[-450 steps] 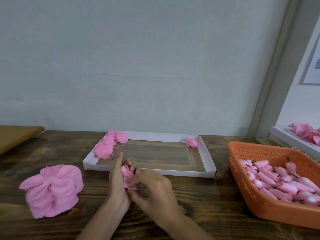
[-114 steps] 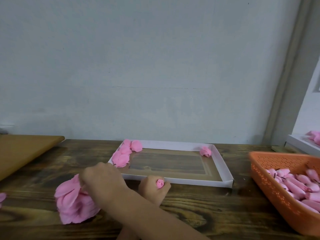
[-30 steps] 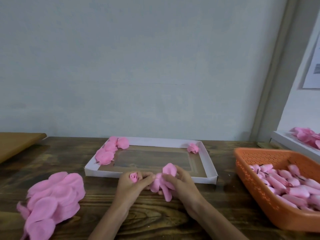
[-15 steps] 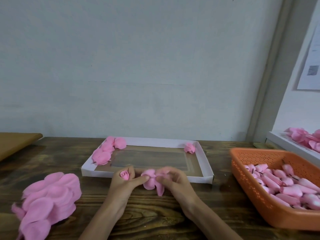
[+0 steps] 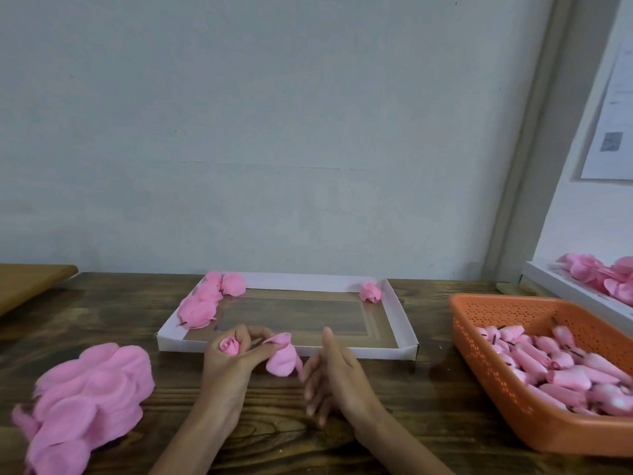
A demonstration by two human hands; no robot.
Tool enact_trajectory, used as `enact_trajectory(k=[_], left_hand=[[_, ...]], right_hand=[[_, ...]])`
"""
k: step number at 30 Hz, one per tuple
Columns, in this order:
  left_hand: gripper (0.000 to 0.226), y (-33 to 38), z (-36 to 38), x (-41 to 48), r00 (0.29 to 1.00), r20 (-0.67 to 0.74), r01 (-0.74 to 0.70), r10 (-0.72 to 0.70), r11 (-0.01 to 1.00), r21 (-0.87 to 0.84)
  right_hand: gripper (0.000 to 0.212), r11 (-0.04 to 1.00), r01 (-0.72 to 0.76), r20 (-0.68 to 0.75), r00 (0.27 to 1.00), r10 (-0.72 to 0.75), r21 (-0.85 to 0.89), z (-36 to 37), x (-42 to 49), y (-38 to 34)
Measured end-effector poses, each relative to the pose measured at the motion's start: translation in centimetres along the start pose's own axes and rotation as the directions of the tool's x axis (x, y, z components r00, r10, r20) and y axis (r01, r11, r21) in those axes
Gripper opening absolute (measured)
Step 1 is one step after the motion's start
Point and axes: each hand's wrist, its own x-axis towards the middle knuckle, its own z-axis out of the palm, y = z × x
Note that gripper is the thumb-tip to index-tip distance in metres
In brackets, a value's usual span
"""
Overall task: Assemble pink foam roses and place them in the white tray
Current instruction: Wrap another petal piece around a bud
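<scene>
My left hand (image 5: 227, 365) holds a small pink rose bud (image 5: 228, 345) in its curled fingers and pinches a pink petal piece (image 5: 282, 357) between thumb and fingertips. My right hand (image 5: 330, 370) hangs just right of the petals with relaxed fingers, holding nothing. Both hands are in front of the white tray (image 5: 394, 303). Finished pink roses (image 5: 202, 303) lie in the tray's far left corner, and one rose (image 5: 370, 292) sits in its far right corner.
A heap of loose pink petals (image 5: 85, 399) lies on the wooden table at the left. An orange basket (image 5: 513, 389) with several pink buds stands at the right. Behind it a second white tray (image 5: 561, 291) carries more pink flowers. A brown board (image 5: 27, 282) lies far left.
My right hand has let go of the petal piece and drawn back to the right. The left hand now holds both the bud and the petals.
</scene>
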Motion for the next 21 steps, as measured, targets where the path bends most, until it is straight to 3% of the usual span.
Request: enact_trajectory(k=[2,5,8,12,16,21], left_hand=[[0.044,-0.18,-0.14,0.11,0.999,0.018,-0.032,0.032,0.999,-0.026],[0.041,-0.32,-0.12,0.07,0.995,0.067,-0.07,0.071,0.997,-0.02],[0.038,-0.3,-0.01,-0.03,0.992,0.096,-0.087,0.086,0.996,0.001],[0.053,-0.55,0.16,-0.07,0.986,0.139,-0.098,0.095,0.995,0.016],[0.053,-0.66,0.54,-0.36,0.965,0.228,-0.156,0.126,0.981,0.118],[0.048,-0.95,0.68,-0.34,0.948,0.272,-0.225,0.166,0.954,0.199]], right_hand=[[0.081,0.998,-0.041,0.115,0.993,0.035,0.045,0.23,-0.18,-0.3],[0.074,0.979,-0.09,0.169,0.984,0.058,0.186,0.72,-0.1,-0.37],[0.059,0.94,-0.056,0.119,0.993,0.017,0.336,0.97,-0.18,-0.36],[0.052,0.88,0.007,0.007,1.0,-0.012,0.474,0.96,-0.24,-0.24],[0.023,0.872,0.05,0.001,0.998,-0.058,0.486,0.76,-0.14,-0.15],[0.015,0.877,0.027,-0.006,1.0,-0.028,0.48,0.24,0.55,0.06]])
